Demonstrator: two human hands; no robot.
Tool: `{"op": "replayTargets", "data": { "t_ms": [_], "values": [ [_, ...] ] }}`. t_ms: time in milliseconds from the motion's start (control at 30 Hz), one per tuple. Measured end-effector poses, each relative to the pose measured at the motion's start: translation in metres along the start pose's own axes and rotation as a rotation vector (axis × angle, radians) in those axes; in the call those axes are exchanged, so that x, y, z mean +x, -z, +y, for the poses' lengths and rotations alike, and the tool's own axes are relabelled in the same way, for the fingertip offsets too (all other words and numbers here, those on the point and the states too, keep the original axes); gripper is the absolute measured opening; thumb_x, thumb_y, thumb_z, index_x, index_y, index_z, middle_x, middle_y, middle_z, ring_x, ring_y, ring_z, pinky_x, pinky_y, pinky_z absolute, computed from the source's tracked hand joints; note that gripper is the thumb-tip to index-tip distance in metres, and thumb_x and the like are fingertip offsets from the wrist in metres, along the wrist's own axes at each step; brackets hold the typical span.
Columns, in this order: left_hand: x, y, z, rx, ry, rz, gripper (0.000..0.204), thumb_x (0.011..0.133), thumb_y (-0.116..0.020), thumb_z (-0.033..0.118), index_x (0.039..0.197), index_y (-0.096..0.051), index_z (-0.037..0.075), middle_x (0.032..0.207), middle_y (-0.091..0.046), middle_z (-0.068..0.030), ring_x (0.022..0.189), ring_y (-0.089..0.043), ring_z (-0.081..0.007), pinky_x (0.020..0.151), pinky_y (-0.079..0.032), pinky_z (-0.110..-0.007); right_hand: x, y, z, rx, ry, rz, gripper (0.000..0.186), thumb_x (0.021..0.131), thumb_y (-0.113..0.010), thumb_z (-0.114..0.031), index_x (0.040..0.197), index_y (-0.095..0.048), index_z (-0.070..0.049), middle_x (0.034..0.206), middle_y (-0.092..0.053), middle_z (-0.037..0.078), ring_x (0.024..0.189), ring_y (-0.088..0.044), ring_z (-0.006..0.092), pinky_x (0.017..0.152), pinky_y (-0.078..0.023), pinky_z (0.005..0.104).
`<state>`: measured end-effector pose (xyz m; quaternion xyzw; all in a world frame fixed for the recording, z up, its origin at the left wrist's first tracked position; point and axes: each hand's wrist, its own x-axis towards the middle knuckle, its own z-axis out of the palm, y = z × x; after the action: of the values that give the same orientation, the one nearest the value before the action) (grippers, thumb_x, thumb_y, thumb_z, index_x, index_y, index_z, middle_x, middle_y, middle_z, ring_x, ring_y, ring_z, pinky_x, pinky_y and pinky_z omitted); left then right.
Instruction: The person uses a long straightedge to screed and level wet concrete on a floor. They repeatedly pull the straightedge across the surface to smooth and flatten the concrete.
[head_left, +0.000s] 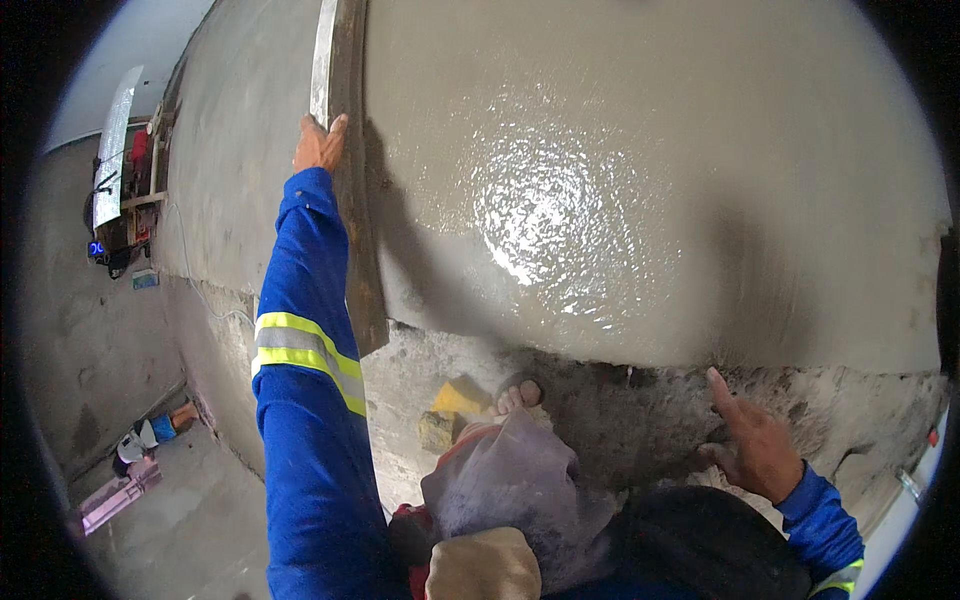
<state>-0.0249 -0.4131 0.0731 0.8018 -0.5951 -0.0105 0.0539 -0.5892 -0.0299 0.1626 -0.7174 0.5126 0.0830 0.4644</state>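
A long plasterer's straightedge (352,180), with a pale metal face along one side, stands upright against the wall. My left hand (320,143) is wrapped round its edge, arm stretched up and forward. To its right spreads smooth, wet grey plaster (640,90) with a bright glare in the middle; the surface left of it looks duller. My right hand (755,440) holds nothing. Its index finger points up to the plaster's lower edge, the thumb apart; I cannot tell whether the fingertip touches.
Below the plaster runs a rough, unplastered strip (640,410). Two yellowish blocks (460,396) lie beside my foot (518,396). At the left are a shiny metal strip (118,150), a thin cable (190,250) and a pink long object (120,495) on the floor.
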Motion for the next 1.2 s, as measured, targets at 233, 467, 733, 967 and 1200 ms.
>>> {"op": "replayTargets", "data": {
  "t_ms": [233,467,733,967,1200],
  "values": [
    [-0.001,0.0,-0.003,-0.013,-0.038,-0.041,0.089,0.079,-0.066,0.058,0.136,-0.036,-0.003,0.125,-0.053,-0.0345,0.117,-0.053,-0.0475,0.1,-0.042,-0.048,0.004,-0.008,-0.001,0.058,0.001,0.032,0.098,0.076,-0.075,-0.018,0.152,-0.014,-0.01,0.1,-0.061,0.02,0.09,-0.059,0.0394,0.079,-0.049,0.0467],
    [-0.014,0.005,0.0,0.016,-0.094,-0.005,0.097,0.076,-0.071,0.052,0.146,-0.026,0.002,0.125,-0.056,-0.0311,0.118,-0.054,-0.0453,0.101,-0.042,-0.048,0.007,-0.004,-0.006,0.003,0.007,0.052,0.099,0.074,-0.076,-0.018,0.152,-0.016,-0.009,0.098,-0.061,0.021,0.088,-0.059,0.0402,0.078,-0.049,0.0458],
    [-0.03,0.008,-0.005,0.076,-0.131,0.053,0.095,0.077,-0.072,0.045,0.149,-0.024,0.004,0.121,-0.06,-0.0284,0.113,-0.057,-0.044,0.096,-0.045,-0.049,0.014,-0.005,-0.01,0.021,0.012,0.027,0.1,0.071,-0.077,-0.01,0.152,-0.018,-0.01,0.1,-0.063,0.022,0.092,-0.061,0.0409,0.081,-0.05,0.0442],
    [-0.067,0.006,0.01,0.024,-0.15,0.041,0.094,0.079,-0.07,0.044,0.149,-0.022,0.005,0.119,-0.06,-0.0287,0.109,-0.059,-0.0451,0.095,-0.046,-0.049,0.009,-0.006,-0.008,0.017,-0.005,0.048,0.096,0.077,-0.074,-0.018,0.153,-0.015,-0.012,0.105,-0.06,0.024,0.093,-0.058,0.0435,0.08,-0.049,0.0466],
    [-0.024,0.006,0.021,0.115,-0.157,0.1,0.088,0.08,-0.068,0.044,0.148,-0.027,0.005,0.116,-0.063,-0.0269,0.107,-0.061,-0.0429,0.092,-0.047,-0.05,0.019,-0.006,-0.026,-0.104,0.038,0.057,0.103,0.072,-0.077,-0.011,0.153,-0.014,-0.012,0.102,-0.061,0.022,0.092,-0.059,0.0411,0.08,-0.049,0.0464]
  ]
}}
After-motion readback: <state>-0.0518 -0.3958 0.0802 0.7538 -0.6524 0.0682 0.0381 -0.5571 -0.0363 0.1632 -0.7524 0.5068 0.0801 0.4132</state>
